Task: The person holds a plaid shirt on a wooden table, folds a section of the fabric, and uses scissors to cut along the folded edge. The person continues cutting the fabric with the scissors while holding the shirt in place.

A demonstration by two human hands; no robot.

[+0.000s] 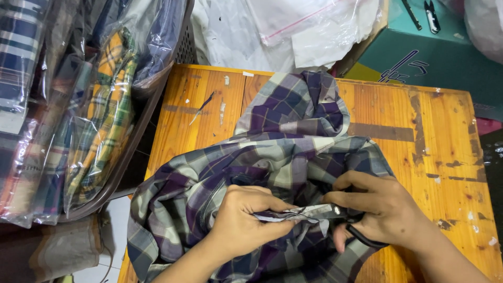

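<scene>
Only the head view here, looking straight down. A purple and grey plaid shirt (283, 157) lies bunched up on an orange wooden table (445, 136), spreading from the near left edge up toward the far middle. Left hand (241, 220) is closed in a pinch on a folded strip of the shirt's edge, and the right hand (377, 209) pinches the other end of that same strip, fingers curled, with what looks like a small dark tool (361, 236) tucked under the palm, hard to tell which kind.

Looks to me like the seam or placket is being stretched taut for checking or trimming. Next bit probably needs the strip kept tight while the hands shift along it.

On the left, bagged plaid shirts (99, 115) are stacked in a basket (157, 105); thread snips (433, 15) sit on a teal box (440, 57) far right.
</scene>
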